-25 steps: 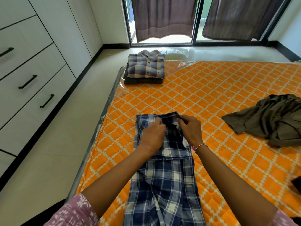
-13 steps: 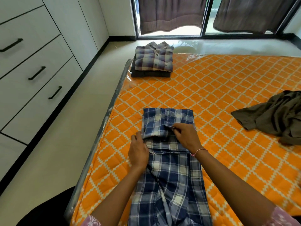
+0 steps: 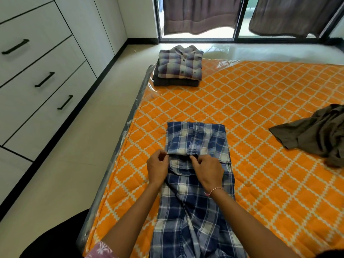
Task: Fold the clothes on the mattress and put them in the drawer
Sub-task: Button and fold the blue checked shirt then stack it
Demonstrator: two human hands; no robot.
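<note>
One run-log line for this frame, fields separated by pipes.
step: folding blue plaid shirt | left hand: pinches fold edge | right hand: pinches fold edge | folded stack: far corner | olive garment: unfolded | drawers: closed

There were 2 hands in view, the left hand [image 3: 157,169] and the right hand [image 3: 208,171]. 4 garments lay on 1 mattress [image 3: 260,101]: 1 blue plaid shirt [image 3: 195,202], 1 crumpled olive garment [image 3: 320,133], and 1 stack of 2 folded pieces, 1 grey plaid shirt [image 3: 181,65] on 1 dark garment [image 3: 175,82]. The cabinet showed 3 black drawer handles [image 3: 44,79]. 2 dark curtains [image 3: 201,13] hung at the window.
</note>
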